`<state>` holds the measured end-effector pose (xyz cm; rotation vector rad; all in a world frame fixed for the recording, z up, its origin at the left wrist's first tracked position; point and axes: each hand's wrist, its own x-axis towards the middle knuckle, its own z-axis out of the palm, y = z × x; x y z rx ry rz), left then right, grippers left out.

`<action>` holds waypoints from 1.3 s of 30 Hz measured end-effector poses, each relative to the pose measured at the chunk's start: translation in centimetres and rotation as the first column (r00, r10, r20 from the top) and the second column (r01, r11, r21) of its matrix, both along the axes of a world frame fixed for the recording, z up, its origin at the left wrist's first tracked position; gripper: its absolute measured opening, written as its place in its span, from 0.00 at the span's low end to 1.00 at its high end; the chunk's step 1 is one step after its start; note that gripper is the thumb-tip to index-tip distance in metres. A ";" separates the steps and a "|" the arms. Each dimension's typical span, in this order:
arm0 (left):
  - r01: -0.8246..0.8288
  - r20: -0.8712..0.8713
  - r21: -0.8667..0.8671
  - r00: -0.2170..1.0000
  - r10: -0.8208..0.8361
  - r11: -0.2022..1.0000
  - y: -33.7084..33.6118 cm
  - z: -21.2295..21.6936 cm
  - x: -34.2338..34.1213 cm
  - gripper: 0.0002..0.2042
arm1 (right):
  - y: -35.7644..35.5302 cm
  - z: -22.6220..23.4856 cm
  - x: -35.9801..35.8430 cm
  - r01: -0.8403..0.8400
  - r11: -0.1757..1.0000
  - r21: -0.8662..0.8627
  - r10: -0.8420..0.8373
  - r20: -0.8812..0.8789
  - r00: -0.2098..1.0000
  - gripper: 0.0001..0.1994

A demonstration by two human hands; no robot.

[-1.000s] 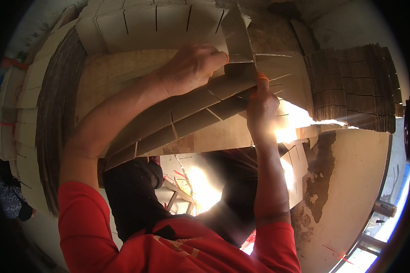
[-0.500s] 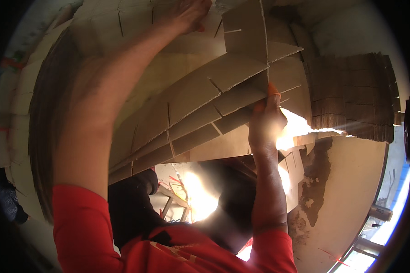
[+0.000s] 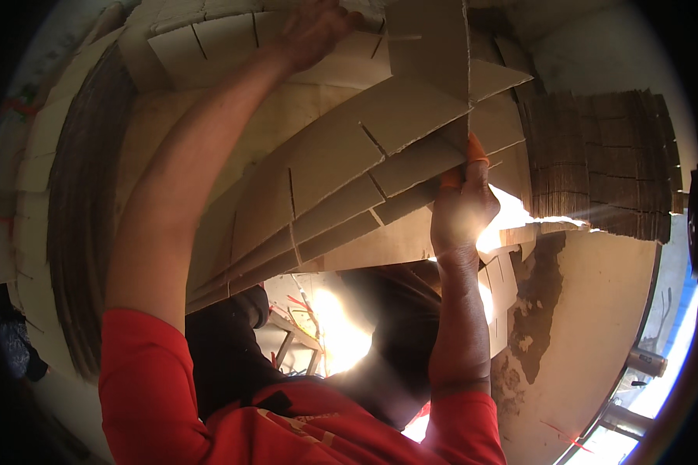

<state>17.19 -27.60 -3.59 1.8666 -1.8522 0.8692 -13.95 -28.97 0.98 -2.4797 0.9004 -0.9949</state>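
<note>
Right hand (image 3: 461,209) grips the fanned slotted cardboard strips (image 3: 341,178); left hand (image 3: 314,31) holds a cross divider (image 3: 430,46), aligning slots next.

left hand (image 3: 314,31) raised, reaching | right hand (image 3: 461,205) grip pinched

Pale work surface (image 3: 163,132): slotted cardboard strips (image 3: 341,178) fanned on it, cardboard stack (image 3: 605,163) right.

The left hand (image 3: 314,31) has risen from the slotted cardboard strips (image 3: 341,178) to the top edge.
</note>
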 end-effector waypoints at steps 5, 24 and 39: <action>0.057 -0.091 0.016 0.994 -0.056 0.998 0.8 1.2 -1.6 0.10 | 0.1 0.3 -0.1 -0.010 1.000 -0.016 0.008 -0.100 0.995 0.26; 0.183 -0.485 0.154 0.870 -0.087 0.971 3.3 3.1 -5.3 0.10 | 1.1 1.8 -1.0 -0.038 0.999 0.015 0.040 -0.133 0.990 0.26; 0.193 -0.610 0.064 0.784 -0.115 0.979 4.3 2.5 -6.3 0.08 | 1.1 1.8 -1.4 0.039 0.995 0.090 -0.022 -0.187 0.982 0.23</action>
